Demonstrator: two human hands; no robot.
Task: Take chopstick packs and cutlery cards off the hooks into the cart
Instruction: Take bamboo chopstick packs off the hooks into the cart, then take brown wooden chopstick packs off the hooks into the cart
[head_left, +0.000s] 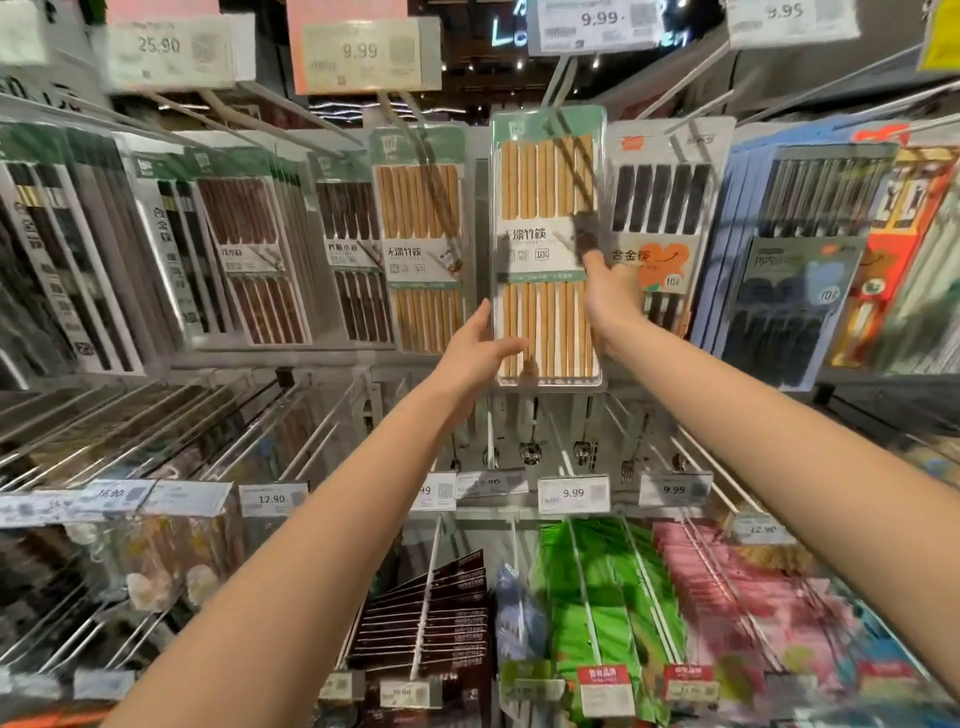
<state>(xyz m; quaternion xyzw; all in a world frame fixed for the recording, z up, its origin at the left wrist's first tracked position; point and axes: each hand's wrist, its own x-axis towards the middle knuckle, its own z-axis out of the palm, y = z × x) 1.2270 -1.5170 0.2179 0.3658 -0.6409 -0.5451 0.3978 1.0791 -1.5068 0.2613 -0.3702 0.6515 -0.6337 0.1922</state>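
Note:
A clear pack of pale bamboo chopsticks (545, 208) with a green header hangs in front of the top row, forward of its neighbours. My left hand (480, 348) grips its lower left edge, thumb on the front. My right hand (610, 301) holds its right edge at mid-height, fingers behind the pack. A matching bamboo pack (421, 234) hangs on the hook to its left. Cutlery cards (535, 447) with spoons and forks hang one row below. The cart is out of view.
Dark wooden chopstick packs (254, 249) fill the hooks on the left; a black alloy pack (657, 208) and blue-backed packs (800, 270) hang on the right. Long metal hooks (311, 436) with price tags (573, 493) jut toward me. Green packets (597, 597) and pink packets (727, 587) hang lowest.

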